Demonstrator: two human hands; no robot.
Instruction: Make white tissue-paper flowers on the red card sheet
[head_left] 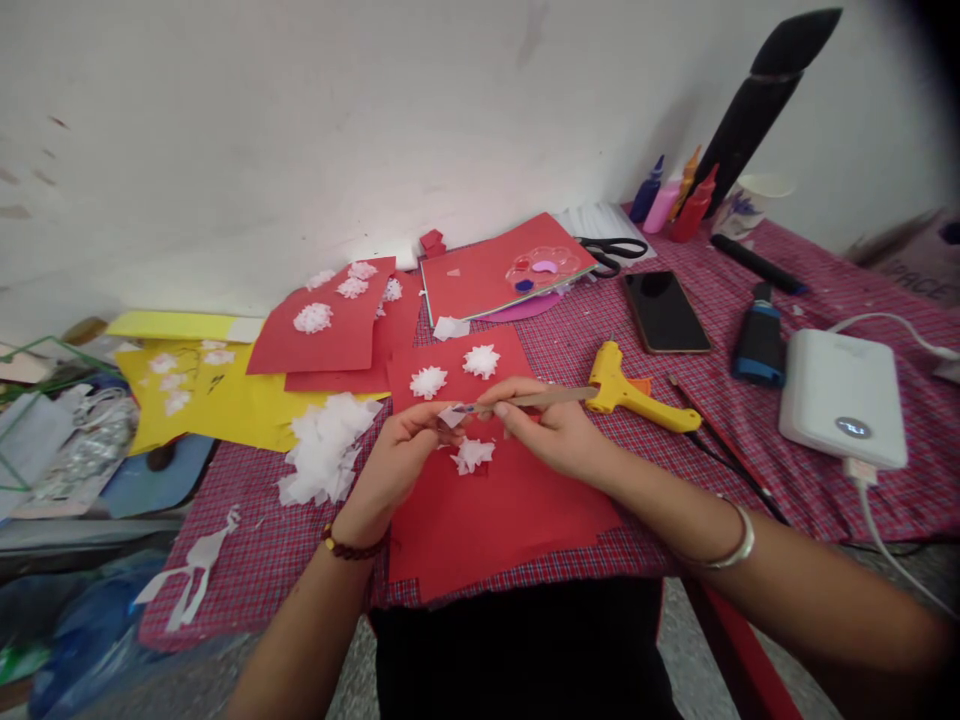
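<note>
My left hand [405, 445] pinches a small piece of white paper [452, 415] over the red paper [495, 520]. In my right hand [547, 430] is a flat wooden stick [559, 397], its near tip touching or very close to the white piece. Just below my fingertips a partly formed white paper flower [472, 456] lies on the red sheet. Two fuller white flowers, one at the left [428, 382] and one at the right [481, 361], sit above my hands. A pile of white paper pieces [326, 450] is left of my left hand.
A yellow glue gun [637, 392] lies beyond the stick's far end, near a phone [665, 312] and a thin brush [727, 445]. Further right is a white power bank [844, 398]. Red cards with flowers [330, 345], scissors [611, 250] and paint bottles [694, 205] stand or lie toward the wall.
</note>
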